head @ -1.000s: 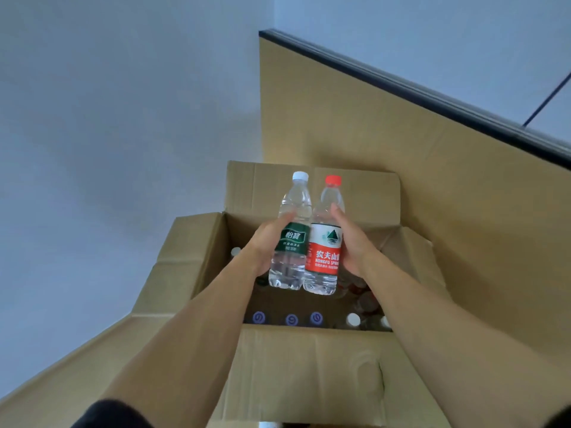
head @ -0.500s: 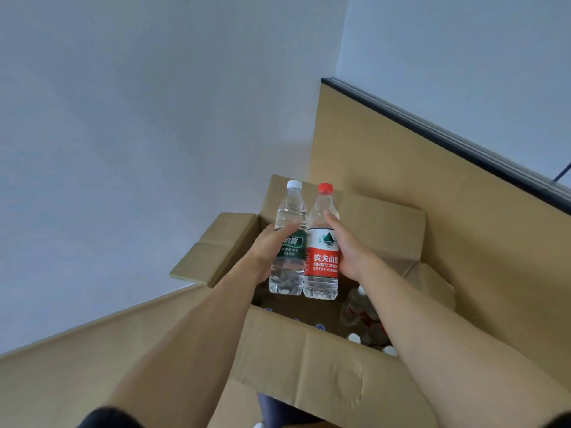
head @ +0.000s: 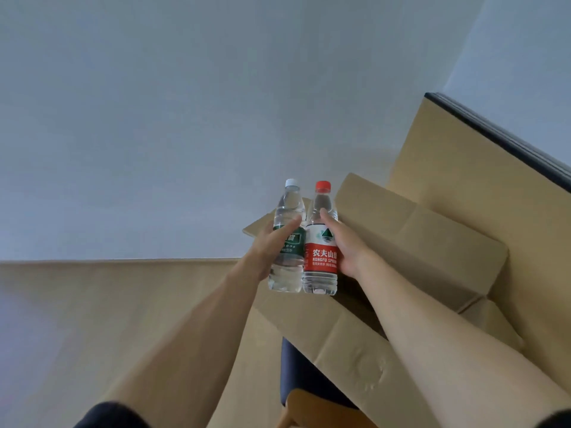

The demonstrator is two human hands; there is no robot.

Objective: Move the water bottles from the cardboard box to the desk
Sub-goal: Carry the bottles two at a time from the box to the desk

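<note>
Clear plastic, both of them: the green-labelled water bottle [head: 287, 242] sits in the left hand [head: 272, 242], whose fingers and thumb wrap its label band, and the red-labelled water bottle [head: 321, 242] sits in the right hand [head: 344, 245], gripped the same way. They touch side by side in the air above the near-left corner of the open cardboard box [head: 401, 242], past the far edge of the pale wooden desk [head: 108, 304]. Each stands upright, long axis vertical, the white cap [head: 291, 182] and the red cap [head: 323, 186] pointing up.

The likely trouble is a slip: smooth bodies are each held one-handed around the middle, so a knock between them, or a base catching a box flap, could loosen a grip. Set down together, one could also topple the other.
</note>
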